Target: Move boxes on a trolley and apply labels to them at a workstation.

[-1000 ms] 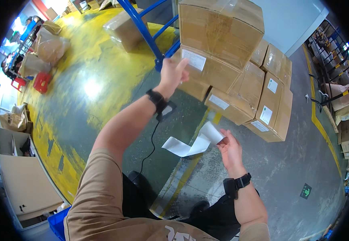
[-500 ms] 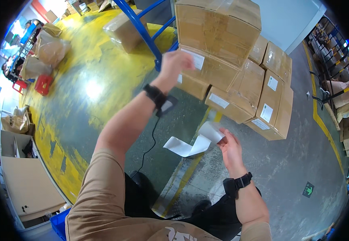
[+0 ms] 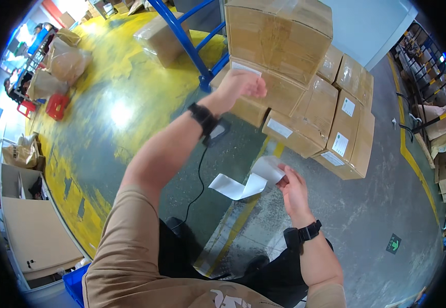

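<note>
My left hand is in front of the middle carton of the stack, its fingers curled in. It partly covers a white label on that carton; whether it touches the label, and what is inside the fingers, is hidden. My right hand is lower down, pinching the right end of a curled white paper strip between thumb and fingers. The strip's loose end hangs to the left above the floor. A large taped carton sits on top of the middle one.
More labelled cartons stand to the right. A blue metal frame rises behind my left hand. A dark device with a black cable is beneath my left forearm. A cabinet stands at left, a rack at right.
My left hand has moved right and slightly down across the labelled face of the carton. My right hand stays nearly in place, still pinching the paper strip.
</note>
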Tool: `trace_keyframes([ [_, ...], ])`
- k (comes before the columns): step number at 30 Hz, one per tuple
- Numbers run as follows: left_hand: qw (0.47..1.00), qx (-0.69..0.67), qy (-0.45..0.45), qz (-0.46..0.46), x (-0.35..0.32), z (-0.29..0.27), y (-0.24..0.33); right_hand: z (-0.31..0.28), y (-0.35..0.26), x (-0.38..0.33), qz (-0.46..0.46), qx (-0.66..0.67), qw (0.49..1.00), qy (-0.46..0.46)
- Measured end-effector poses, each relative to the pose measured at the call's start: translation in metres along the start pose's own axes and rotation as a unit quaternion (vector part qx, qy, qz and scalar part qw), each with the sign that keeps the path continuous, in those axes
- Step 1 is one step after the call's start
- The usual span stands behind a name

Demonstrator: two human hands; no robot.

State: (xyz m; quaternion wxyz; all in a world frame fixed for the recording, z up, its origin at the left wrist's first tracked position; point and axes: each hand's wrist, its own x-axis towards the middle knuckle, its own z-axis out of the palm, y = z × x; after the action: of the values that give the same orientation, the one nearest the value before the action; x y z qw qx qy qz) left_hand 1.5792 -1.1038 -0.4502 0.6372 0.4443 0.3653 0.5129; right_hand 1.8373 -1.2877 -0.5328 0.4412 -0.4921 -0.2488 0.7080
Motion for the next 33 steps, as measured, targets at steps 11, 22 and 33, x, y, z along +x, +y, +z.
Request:
trace_keyframes([
  [11,0.999,0.001,0.023,0.044,0.007,-0.07,0.018,0.0,-0.002,-0.006,-0.012,-0.009,1.0,0.013],
  [22,0.903,0.413,0.119,-0.021,0.003,-0.128,0.013,0.001,0.004,-0.006,-0.015,-0.034,0.999,0.019],
  [33,0.84,0.233,0.4,0.284,0.083,-0.222,0.158,0.014,-0.002,-0.029,-0.01,-0.228,0.973,-0.011],
])
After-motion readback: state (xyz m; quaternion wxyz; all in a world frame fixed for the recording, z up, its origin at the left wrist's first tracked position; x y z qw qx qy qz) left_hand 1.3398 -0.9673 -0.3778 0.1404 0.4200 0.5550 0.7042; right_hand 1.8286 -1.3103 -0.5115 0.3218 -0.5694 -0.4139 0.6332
